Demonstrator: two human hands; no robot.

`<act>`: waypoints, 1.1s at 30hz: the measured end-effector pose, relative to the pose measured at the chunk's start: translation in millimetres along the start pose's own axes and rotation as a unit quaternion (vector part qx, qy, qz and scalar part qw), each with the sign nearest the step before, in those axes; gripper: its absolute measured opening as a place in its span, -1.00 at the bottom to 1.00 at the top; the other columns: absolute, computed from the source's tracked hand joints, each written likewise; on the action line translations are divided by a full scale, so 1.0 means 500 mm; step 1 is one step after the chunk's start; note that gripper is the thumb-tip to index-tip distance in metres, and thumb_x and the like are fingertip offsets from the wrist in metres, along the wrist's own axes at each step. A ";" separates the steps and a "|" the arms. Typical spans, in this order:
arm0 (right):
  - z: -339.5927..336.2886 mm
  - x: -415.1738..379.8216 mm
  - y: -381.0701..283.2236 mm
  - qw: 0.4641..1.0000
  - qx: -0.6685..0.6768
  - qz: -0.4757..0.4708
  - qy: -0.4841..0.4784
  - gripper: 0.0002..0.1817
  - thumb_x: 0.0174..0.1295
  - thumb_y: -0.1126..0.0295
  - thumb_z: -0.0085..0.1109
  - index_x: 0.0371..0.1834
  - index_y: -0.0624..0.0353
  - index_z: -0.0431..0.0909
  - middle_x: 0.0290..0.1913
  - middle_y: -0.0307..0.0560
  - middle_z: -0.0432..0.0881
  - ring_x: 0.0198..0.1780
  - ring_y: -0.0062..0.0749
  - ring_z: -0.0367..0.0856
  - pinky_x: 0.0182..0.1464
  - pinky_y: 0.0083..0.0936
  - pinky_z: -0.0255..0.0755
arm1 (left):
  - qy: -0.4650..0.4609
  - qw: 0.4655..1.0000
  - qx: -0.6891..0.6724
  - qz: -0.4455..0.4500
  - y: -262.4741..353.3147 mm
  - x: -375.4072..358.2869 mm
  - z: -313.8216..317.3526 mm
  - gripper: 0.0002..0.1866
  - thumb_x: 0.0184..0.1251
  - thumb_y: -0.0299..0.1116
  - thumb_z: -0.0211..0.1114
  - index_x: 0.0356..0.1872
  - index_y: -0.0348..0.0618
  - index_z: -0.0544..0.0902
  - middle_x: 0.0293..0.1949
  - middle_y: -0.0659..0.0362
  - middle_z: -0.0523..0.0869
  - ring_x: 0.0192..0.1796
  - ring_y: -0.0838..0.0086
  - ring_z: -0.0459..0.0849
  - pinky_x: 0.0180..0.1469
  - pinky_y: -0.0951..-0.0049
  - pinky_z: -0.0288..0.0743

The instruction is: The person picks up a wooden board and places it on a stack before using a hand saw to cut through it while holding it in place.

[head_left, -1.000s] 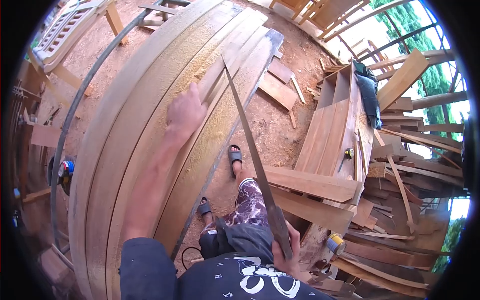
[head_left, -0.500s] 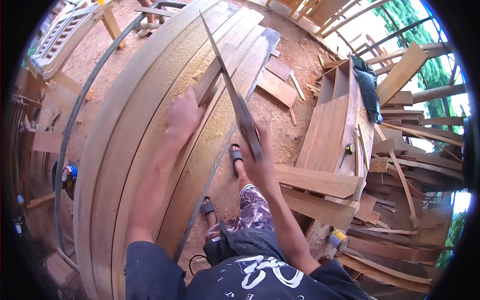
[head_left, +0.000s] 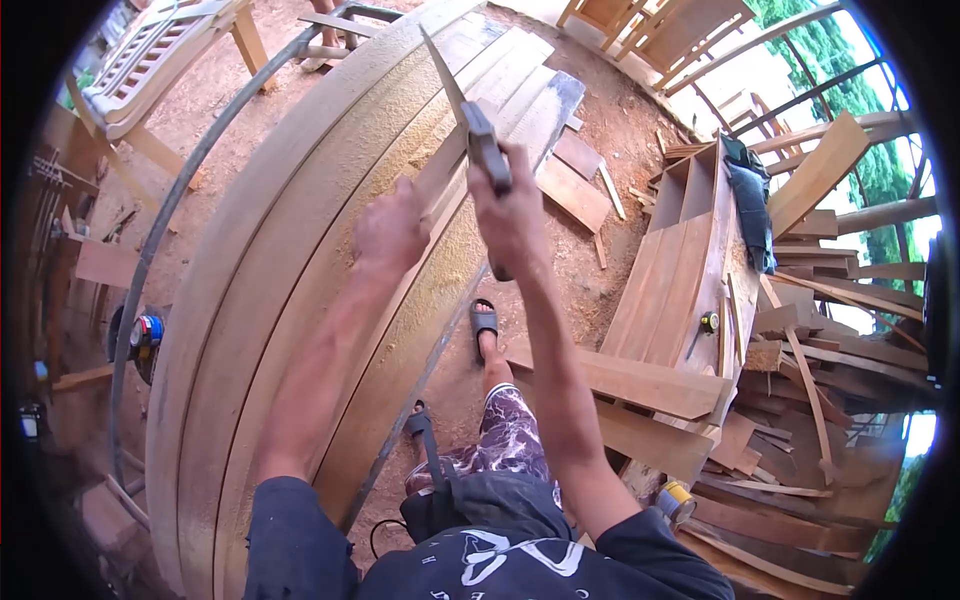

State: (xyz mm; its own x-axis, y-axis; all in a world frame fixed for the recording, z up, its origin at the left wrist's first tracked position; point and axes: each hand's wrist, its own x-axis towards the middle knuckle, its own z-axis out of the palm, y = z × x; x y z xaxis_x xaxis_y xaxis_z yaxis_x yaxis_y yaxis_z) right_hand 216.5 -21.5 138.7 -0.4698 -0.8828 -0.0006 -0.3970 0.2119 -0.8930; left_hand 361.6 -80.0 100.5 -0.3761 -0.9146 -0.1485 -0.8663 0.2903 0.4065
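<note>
My right hand (head_left: 510, 208) grips the handle of a handsaw (head_left: 447, 78), whose blade points away from me and up to the left. The blade crosses a narrow wooden strip (head_left: 440, 172); whether its teeth sit in a cut is hard to see. My left hand (head_left: 392, 228) is closed on that strip just left of the saw, holding it down. Under both lies a stack of long curved planks (head_left: 240, 230), dusted with yellow sawdust (head_left: 425, 290).
A wooden cabinet (head_left: 650, 290) lies to the right, with a tape measure (head_left: 710, 322) and dark cloth (head_left: 748, 190) on it. Scrap wood (head_left: 800, 370) is heaped beyond. Loose boards (head_left: 575, 195) lie on the ground ahead. A bent metal bar (head_left: 165, 210) runs along the left.
My right hand has pushed the saw forward, away from my body, across the strip. My left hand keeps its hold on the strip. The whole view has shifted slightly.
</note>
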 end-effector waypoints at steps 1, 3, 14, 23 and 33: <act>-0.003 -0.013 -0.010 1.000 0.003 0.005 0.007 -0.60 0.44 0.32 0.16 0.29 0.12 0.37 -0.38 0.11 0.62 -0.41 -0.07 0.64 -0.31 -0.11 0.50 | 0.005 1.000 0.013 0.013 0.004 0.000 0.003 -0.58 0.34 -0.20 0.41 0.04 -0.25 0.49 -0.18 -0.23 0.78 -0.08 -0.10 0.81 0.00 -0.02 0.71; -0.018 -0.068 -0.011 0.999 -0.006 -0.015 0.028 -0.59 0.44 0.30 0.15 0.29 0.12 0.37 -0.34 0.16 0.64 -0.36 -0.04 0.67 -0.28 -0.05 0.50 | 0.000 1.000 0.009 0.014 0.000 -0.008 0.006 -0.57 0.34 -0.20 0.41 0.04 -0.25 0.49 -0.18 -0.22 0.78 -0.07 -0.08 0.81 0.00 -0.01 0.71; -0.182 -0.623 0.131 0.994 -0.052 -0.085 0.045 -0.39 0.34 0.55 0.18 0.45 0.35 0.24 0.10 0.16 0.65 0.15 -0.18 0.68 0.23 -0.35 0.50 | 0.004 1.000 -0.006 -0.001 -0.001 0.013 -0.004 -0.49 0.29 -0.15 0.43 0.10 -0.25 0.50 -0.18 -0.26 0.77 -0.05 -0.18 0.77 0.03 -0.11 0.63; -0.036 -0.082 -0.021 0.999 0.008 -0.018 0.028 -0.59 0.42 0.36 0.18 0.29 0.14 0.38 -0.38 0.14 0.65 -0.39 -0.16 0.63 -0.27 -0.20 0.51 | 0.004 1.000 0.022 0.015 0.002 0.006 0.003 -0.57 0.33 -0.21 0.40 0.05 -0.25 0.48 -0.17 -0.19 0.79 -0.03 -0.11 0.79 0.06 -0.07 0.66; -0.185 -0.620 0.127 0.999 0.001 -0.041 0.026 -0.42 0.34 0.57 0.18 0.42 0.31 0.26 0.12 0.20 0.66 0.14 -0.23 0.67 0.24 -0.34 0.47 | 0.002 1.000 -0.016 -0.006 0.010 0.002 -0.006 -0.50 0.28 -0.18 0.46 0.09 -0.29 0.51 -0.19 -0.29 0.76 -0.03 -0.15 0.76 0.04 -0.08 0.63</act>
State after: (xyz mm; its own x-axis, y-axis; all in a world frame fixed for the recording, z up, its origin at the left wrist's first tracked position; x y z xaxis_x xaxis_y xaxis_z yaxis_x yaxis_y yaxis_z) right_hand 264.1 304.5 123.8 -0.4764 -0.8741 0.0950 -0.4344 0.1401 -0.8898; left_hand 357.9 -80.4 105.1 -0.3633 -0.9196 -0.1495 -0.8598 0.2691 0.4340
